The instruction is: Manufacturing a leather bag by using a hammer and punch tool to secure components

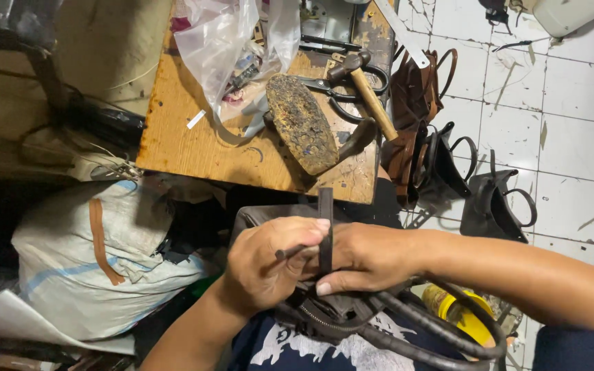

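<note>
My left hand (266, 264) pinches a thin dark tool and presses against a narrow black strap (325, 206) that stands upright between both hands. My right hand (362, 257) grips the same strap from the right, fingers curled around it. Under the hands a dark grey leather bag (256, 214) lies on my lap, with a zipper and rolled black handles (414, 330) trailing toward the lower right.
A worn wooden bench (187, 137) ahead holds an iron shoe last (302, 124), a hammer (369, 93), scissors, and a clear plastic bag (221, 48). Brown and black leather bags (441, 165) sit on the white tiled floor. A white sack (84, 254) lies left; a yellow can (458, 312) lower right.
</note>
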